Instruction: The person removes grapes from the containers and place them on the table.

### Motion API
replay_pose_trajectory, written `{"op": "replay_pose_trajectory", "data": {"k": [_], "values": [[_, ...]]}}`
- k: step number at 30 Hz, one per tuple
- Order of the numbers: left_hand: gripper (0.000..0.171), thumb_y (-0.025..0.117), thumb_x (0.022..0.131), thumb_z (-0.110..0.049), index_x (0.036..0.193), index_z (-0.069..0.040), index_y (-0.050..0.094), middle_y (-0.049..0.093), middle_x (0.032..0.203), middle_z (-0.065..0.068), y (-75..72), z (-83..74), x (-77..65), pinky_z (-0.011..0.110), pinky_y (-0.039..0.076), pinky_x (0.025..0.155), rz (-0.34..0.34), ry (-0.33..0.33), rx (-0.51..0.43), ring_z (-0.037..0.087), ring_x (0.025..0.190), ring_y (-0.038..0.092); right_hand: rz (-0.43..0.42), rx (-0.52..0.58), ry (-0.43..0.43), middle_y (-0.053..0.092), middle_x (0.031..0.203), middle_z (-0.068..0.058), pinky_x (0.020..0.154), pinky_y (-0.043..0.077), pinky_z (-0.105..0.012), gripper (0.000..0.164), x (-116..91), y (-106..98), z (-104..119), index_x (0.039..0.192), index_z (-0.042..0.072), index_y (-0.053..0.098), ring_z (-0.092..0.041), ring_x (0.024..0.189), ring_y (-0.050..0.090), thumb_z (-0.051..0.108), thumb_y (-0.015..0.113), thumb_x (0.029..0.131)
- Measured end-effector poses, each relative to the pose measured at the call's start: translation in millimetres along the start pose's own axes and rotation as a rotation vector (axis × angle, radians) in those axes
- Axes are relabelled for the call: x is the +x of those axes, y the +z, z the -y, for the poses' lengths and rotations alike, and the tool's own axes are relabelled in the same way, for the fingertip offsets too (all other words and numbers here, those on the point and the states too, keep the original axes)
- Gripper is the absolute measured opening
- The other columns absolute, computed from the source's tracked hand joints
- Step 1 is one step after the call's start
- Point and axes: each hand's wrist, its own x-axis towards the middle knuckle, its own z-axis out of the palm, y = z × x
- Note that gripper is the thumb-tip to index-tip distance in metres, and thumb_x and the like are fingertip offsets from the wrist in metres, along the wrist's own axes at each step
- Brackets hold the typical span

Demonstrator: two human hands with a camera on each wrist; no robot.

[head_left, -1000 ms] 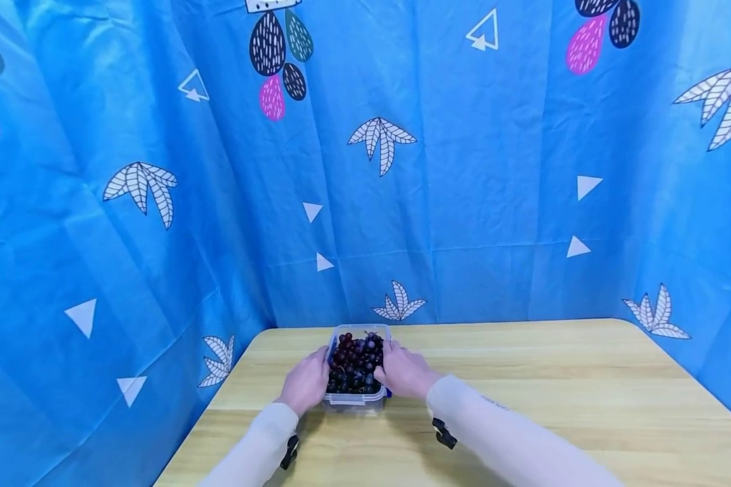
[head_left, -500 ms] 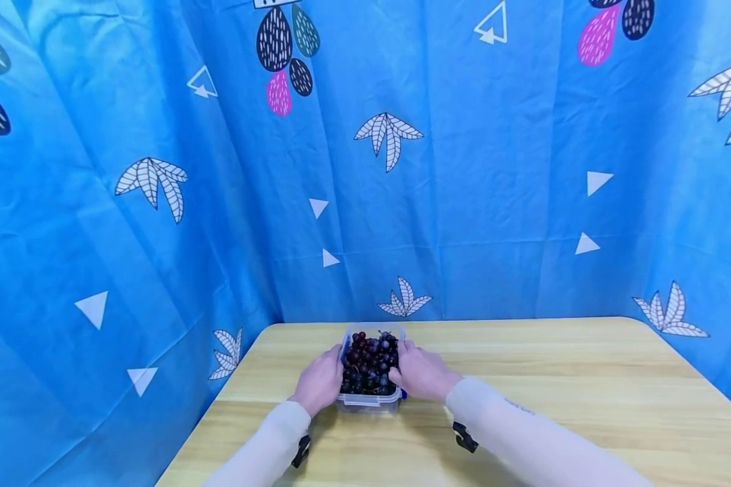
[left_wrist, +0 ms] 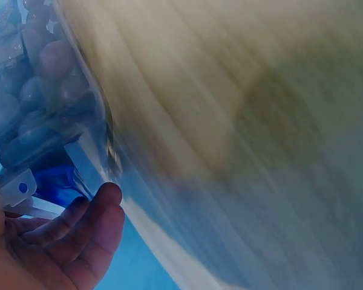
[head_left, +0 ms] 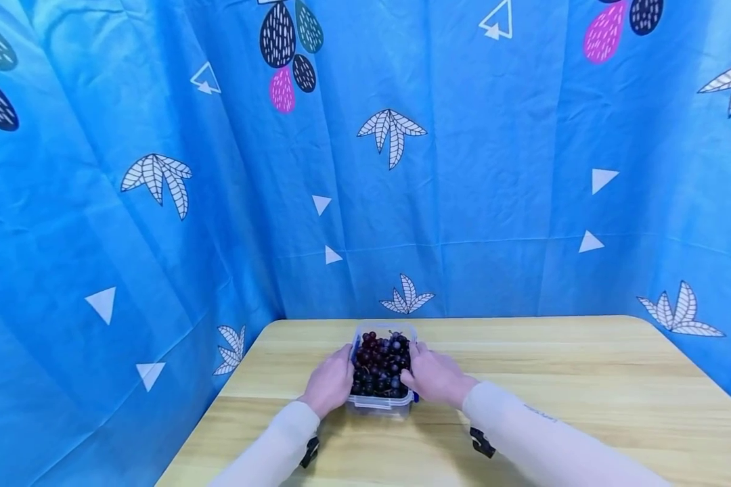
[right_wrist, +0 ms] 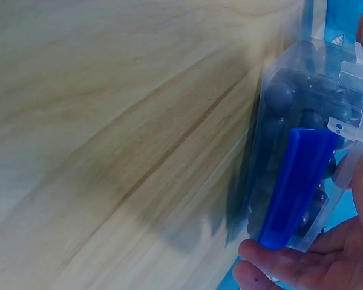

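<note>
A clear plastic food container point(head_left: 379, 410) full of dark grapes point(head_left: 379, 368) is at the far left part of the table, its top open. My left hand point(head_left: 331, 380) grips its left side and my right hand point(head_left: 436, 376) grips the right side, thumb over the rim. Blue side clips hang down: one clip point(right_wrist: 296, 187) shows in the right wrist view, the other clip point(left_wrist: 57, 181) beside my left fingers point(left_wrist: 106, 217) in the left wrist view. Whether the container's base touches the table is hard to tell.
The light wood table point(head_left: 554, 392) stretches to the right, with its rounded back edge close to a blue patterned curtain point(head_left: 481, 203). The curtain also runs along the left side. Dark wrist straps point(head_left: 481, 442) sit on both sleeves.
Both hands have shifted a little to the right with the container of grapes between them. The head view has also turned slightly. Both grips look the same.
</note>
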Motion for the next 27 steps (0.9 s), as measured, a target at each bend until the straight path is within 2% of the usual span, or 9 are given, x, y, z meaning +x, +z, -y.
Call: {"op": "replay_pose_trajectory", "data": {"k": [1, 3, 6, 12, 19, 24, 27], "values": [[0.045, 0.044, 0.104, -0.012, 0.145, 0.005, 0.046, 0.059, 0.138, 0.025, 0.2, -0.9, 0.0, 0.053, 0.051, 0.099, 0.005, -0.002, -0.005, 0.04, 0.122, 0.061, -0.001, -0.001, 0.002, 0.037, 0.154, -0.031, 0.039, 0.035, -0.027, 0.071, -0.8, -0.4, -0.7, 0.151, -0.008, 0.035, -0.019, 0.056, 0.052, 0.04, 0.051, 0.101], [0.046, 0.044, 0.104, -0.013, 0.146, 0.005, 0.045, 0.057, 0.14, 0.025, 0.6, -2.6, -0.4, 0.053, 0.05, 0.101, 0.012, -0.003, -0.012, 0.04, 0.124, 0.06, -0.01, -0.011, -0.004, 0.038, 0.154, -0.031, 0.037, 0.032, -0.025, 0.07, -2.1, -0.1, -2.6, 0.151, -0.008, 0.036, -0.015, 0.049, 0.043, 0.04, 0.051, 0.101], [0.046, 0.044, 0.104, -0.012, 0.146, 0.006, 0.044, 0.056, 0.141, 0.025, 1.5, -5.3, -1.6, 0.053, 0.05, 0.101, 0.017, 0.004, -0.016, 0.041, 0.124, 0.06, -0.019, -0.023, -0.022, 0.04, 0.152, -0.031, 0.037, 0.03, -0.024, 0.07, -4.4, -0.2, -5.4, 0.15, -0.009, 0.038, -0.013, 0.047, 0.04, 0.04, 0.051, 0.101], [0.047, 0.044, 0.103, -0.011, 0.146, 0.009, 0.043, 0.056, 0.14, 0.026, 1.9, -11.9, -3.9, 0.051, 0.05, 0.101, 0.029, 0.027, -0.01, 0.041, 0.124, 0.06, -0.022, 0.02, -0.03, 0.04, 0.152, -0.033, 0.035, 0.026, -0.023, 0.07, -10.5, -1.3, -10.2, 0.149, -0.01, 0.038, -0.01, 0.044, 0.032, 0.039, 0.052, 0.101], [0.046, 0.044, 0.104, -0.01, 0.145, 0.011, 0.043, 0.056, 0.14, 0.027, 0.3, -18.6, -5.8, 0.05, 0.05, 0.102, 0.043, 0.034, 0.004, 0.04, 0.125, 0.059, -0.023, -0.002, -0.013, 0.041, 0.152, -0.03, 0.035, 0.026, -0.023, 0.071, -14.4, -0.9, -14.6, 0.15, -0.007, 0.038, -0.012, 0.046, 0.035, 0.042, 0.052, 0.1], [0.045, 0.046, 0.103, -0.009, 0.143, 0.012, 0.045, 0.059, 0.136, 0.027, 0.2, -24.4, -8.0, 0.048, 0.052, 0.099, 0.035, 0.057, 0.033, 0.039, 0.121, 0.063, -0.025, 0.024, -0.01, 0.04, 0.152, -0.031, 0.036, 0.024, -0.024, 0.07, -18.4, -3.4, -16.6, 0.15, -0.007, 0.039, -0.013, 0.045, 0.034, 0.04, 0.053, 0.1], [0.044, 0.047, 0.102, -0.009, 0.141, 0.012, 0.046, 0.062, 0.132, 0.027, 1.1, -27.7, -8.6, 0.047, 0.055, 0.094, 0.025, 0.08, 0.048, 0.038, 0.115, 0.066, -0.019, 0.024, -0.003, 0.04, 0.153, -0.031, 0.036, 0.026, -0.024, 0.07, -20.1, -4.8, -18.3, 0.15, -0.007, 0.038, -0.015, 0.05, 0.041, 0.04, 0.053, 0.1]]}}
